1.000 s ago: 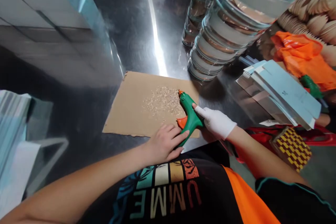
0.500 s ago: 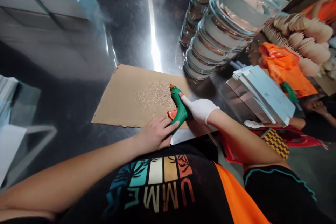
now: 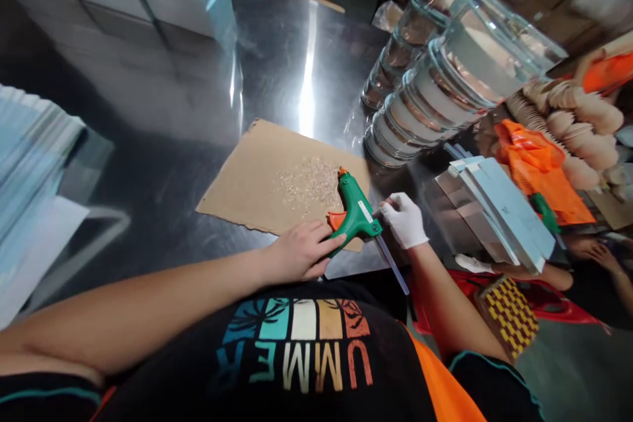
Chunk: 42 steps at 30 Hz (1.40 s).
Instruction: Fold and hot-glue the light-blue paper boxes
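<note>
A green hot glue gun (image 3: pixel 357 211) with an orange nozzle and trigger lies over the right part of a cardboard sheet (image 3: pixel 237 191), and a clear glue stick (image 3: pixel 394 266) sticks out of its rear. My bare left hand (image 3: pixel 302 249) is closed on the lower end of its handle. Just right of the gun's back end, my right hand (image 3: pixel 404 219) in a white glove has its fingers drawn together in a pinch. Whatever they hold, if anything, is too small to make out. Dried glue bits (image 3: pixel 311 183) are scattered across the cardboard near the nozzle.
Tall stacks of clear glass containers (image 3: pixel 425 105) rise behind the gun. Light-blue panels (image 3: pixel 504 211) are piled at right, beside an orange cloth (image 3: pixel 537 168). More panels (image 3: pixel 34 158) stand at left. Another person's gloved hand (image 3: pixel 473 264) shows at the right.
My right hand has left the gun's body and moved right, behind its rear end. The gun's side and glue stick now show. My left hand stays on the handle; the view has shifted.
</note>
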Tool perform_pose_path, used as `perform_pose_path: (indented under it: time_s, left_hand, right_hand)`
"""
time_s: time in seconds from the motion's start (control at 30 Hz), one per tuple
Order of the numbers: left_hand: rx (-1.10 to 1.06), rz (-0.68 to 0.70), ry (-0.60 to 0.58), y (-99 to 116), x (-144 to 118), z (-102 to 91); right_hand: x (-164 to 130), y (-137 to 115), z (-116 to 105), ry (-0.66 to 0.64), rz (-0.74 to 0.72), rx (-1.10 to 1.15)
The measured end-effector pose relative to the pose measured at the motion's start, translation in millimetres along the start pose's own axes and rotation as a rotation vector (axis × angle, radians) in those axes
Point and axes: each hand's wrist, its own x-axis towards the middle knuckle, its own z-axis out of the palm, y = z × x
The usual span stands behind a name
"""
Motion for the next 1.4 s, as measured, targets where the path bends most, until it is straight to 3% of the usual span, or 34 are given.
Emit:
perform_pose_path:
  time_s: [0.13, 0.33, 0.4, 0.57, 0.83, 1.0, 1.1, 1.2, 1.4]
  left_hand:
    - [-0.030, -0.016, -0.015, 0.5, 1.2, -0.7]
    - [0.010, -0.018, -0.027, 0.8, 1.2, -0.2]
    - [0.013, -0.027, -0.033, 1.3, 1.2, -0.2]
    - [-0.003, -0.025, -0.020, 2.9, 2.2, -2.4]
    - [0.011, -0.026, -0.033, 4.7, 3.7, -6.6]
    - [0.020, -0.031, -0.029, 5.2, 5.5, -8.4]
    - [0.019, -0.028, -0.055, 5.6, 7.5, -13.4]
    - [0.008, -0.020, -0.099, 6.3, 8.9, -19.6]
    - [-0.013, -0.032, -0.102, 5.8, 8.1, -21.2]
  right_hand:
    - [2.7, -9.7, -3.9, 0.006, -0.123, -0.058]
    - [-2.2, -38.0, 0.2, -0.105, -0.592, -0.470]
    - [-3.7, -43.2, 5.5, -0.157, -0.685, -0.588]
    - [-1.5, -55.9, 14.3, -0.265, -0.605, -0.716]
    - [18.0, -76.7, 16.4, -0.512, -0.535, -0.669]
    - [14.1, -71.4, 20.2, -0.505, -0.618, -0.584]
    - [6.7, -62.2, 16.1, -0.390, -0.662, -0.549]
    - [4.0, -59.6, 11.8, -0.307, -0.613, -0.597]
    - [16.9, -76.6, 21.1, -0.478, -0.488, -0.653]
